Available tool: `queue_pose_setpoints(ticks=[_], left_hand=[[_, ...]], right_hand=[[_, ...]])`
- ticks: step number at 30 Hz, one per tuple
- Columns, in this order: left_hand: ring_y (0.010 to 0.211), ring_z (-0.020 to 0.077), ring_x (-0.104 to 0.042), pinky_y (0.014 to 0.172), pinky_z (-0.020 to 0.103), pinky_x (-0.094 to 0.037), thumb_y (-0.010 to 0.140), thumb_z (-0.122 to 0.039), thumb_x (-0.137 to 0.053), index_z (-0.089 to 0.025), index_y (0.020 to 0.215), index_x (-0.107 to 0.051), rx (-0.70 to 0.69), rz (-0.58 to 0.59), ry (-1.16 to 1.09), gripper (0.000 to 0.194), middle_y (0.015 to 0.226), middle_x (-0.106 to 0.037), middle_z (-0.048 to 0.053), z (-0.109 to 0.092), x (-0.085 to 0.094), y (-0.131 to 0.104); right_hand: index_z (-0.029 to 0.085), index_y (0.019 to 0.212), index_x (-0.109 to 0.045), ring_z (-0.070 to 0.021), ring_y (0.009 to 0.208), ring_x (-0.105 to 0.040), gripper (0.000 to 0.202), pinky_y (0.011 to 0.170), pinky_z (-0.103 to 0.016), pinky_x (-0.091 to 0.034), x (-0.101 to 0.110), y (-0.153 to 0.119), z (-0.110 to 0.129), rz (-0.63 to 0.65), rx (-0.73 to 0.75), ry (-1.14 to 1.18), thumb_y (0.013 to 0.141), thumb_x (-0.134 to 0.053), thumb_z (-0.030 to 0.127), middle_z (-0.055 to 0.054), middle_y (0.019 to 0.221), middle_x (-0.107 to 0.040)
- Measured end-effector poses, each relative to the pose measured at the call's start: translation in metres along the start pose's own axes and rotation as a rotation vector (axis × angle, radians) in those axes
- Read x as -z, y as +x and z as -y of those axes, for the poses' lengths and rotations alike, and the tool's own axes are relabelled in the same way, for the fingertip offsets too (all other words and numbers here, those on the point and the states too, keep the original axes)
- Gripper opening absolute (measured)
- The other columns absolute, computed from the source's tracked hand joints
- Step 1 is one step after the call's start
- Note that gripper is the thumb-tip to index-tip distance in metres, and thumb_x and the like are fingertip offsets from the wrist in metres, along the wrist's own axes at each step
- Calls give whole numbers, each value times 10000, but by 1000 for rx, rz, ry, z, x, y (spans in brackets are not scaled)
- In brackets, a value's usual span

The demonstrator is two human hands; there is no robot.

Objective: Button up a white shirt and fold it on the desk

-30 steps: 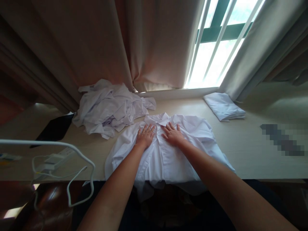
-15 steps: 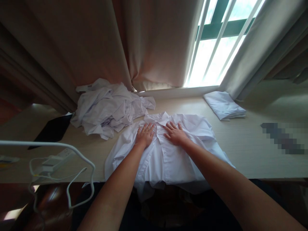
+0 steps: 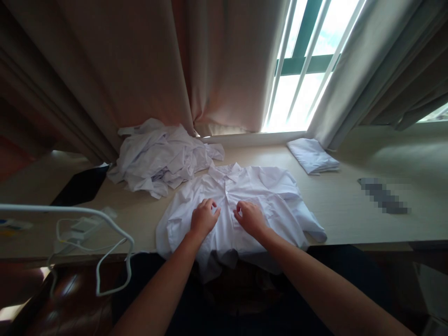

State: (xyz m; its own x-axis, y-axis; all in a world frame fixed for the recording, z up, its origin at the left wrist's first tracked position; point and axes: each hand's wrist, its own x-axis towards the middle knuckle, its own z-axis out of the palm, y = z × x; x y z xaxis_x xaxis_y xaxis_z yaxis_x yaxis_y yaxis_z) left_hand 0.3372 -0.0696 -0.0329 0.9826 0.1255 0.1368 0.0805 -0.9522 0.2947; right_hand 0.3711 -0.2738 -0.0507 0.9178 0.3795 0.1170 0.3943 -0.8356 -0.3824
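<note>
A white button-up shirt (image 3: 224, 238) lies spread on the table, collar toward the window and lower edge hanging over the near side. My left hand (image 3: 204, 217) is over the left half of its front, fingers curled with a gap between thumb and fingertips. On the other side of the button line, my right hand (image 3: 250, 218) is curled in the same way, thumb and fingers apart. Neither hand shows any cloth between its fingers. The collar and a button below it are in plain sight.
A crumpled heap of white clothes (image 3: 161, 156) lies at the back left, a folded white garment (image 3: 312, 156) at the back right. Left are a black flat item (image 3: 83, 185), a power strip (image 3: 86, 225) and a white bent tube (image 3: 117, 226). A pixelated object (image 3: 383, 196) lies right.
Both hands have come back from near the collar toward the near edge, and their flat, spread fingers have curled. The view has shifted slightly.
</note>
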Motion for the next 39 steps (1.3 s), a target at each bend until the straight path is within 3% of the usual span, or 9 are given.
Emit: queue_pose_setpoints(ticks=[3, 8, 14, 20, 25, 31, 39], left_hand=[[964, 220, -645, 776, 306, -462, 881, -442, -581, -256, 1024, -592, 54, 95, 27, 235, 1071, -678, 53, -2, -5, -29], [879, 232, -677, 707, 301, -433, 875, -377, -584, -258, 949, -604, 127, 157, 55, 142, 967, -718, 53, -5, -4, -33], [879, 209, -672, 730, 285, -422, 929, -281, -480, -254, 1011, -552, 133, 67, 55, 113, 906, -696, 41, -11, 13, -27], [940, 250, -682, 788, 317, -449, 978, -331, -379, -226, 1125, -527, 244, -92, -59, 234, 955, -705, 84, -20, 27, -9], [1025, 293, -682, 828, 352, -474, 990, -344, -316, -221, 961, -614, 250, 10, -109, 323, 1011, -728, 133, -34, 5, 3], [1027, 301, -694, 820, 373, -493, 1010, -376, -270, -195, 1228, -556, 270, 39, -176, 403, 1115, -720, 160, -43, -32, -15], [1159, 227, -651, 929, 307, -481, 1038, -436, -120, -199, 1256, -557, 240, -23, -275, 542, 1241, -687, 116, -29, -45, -24]], right_hand=[[229, 938, -623, -244, 915, -650, 215, 798, -324, -425, -12, -13, 15, 36, -16, 5, 941, -521, 418, -74, 944, -709], [188, 987, -620, -272, 966, -668, 173, 828, -345, -446, -19, -14, 23, 48, -65, 10, 923, -523, 317, -128, 993, -706], [171, 1033, -622, -274, 996, -663, 180, 846, -355, -461, -17, -13, 17, 55, -97, 81, 916, -500, 233, -145, 1031, -693], [182, 924, -654, -259, 966, -644, 142, 857, -352, -439, -19, -12, 12, 28, -154, 253, 860, -529, 164, -138, 1004, -691], [184, 761, -632, -212, 814, -619, 117, 762, -313, -438, -19, -1, 3, -17, -223, 543, 813, -550, 247, -72, 811, -678], [189, 800, -619, -125, 615, -504, 268, 591, -236, -387, -13, 15, -1, -41, -169, 1031, 821, -505, 431, 13, 685, -589], [207, 791, -574, -114, 621, -438, 329, 623, -256, -379, -38, 4, -2, -16, -139, 1412, 768, -619, 532, 23, 683, -500]])
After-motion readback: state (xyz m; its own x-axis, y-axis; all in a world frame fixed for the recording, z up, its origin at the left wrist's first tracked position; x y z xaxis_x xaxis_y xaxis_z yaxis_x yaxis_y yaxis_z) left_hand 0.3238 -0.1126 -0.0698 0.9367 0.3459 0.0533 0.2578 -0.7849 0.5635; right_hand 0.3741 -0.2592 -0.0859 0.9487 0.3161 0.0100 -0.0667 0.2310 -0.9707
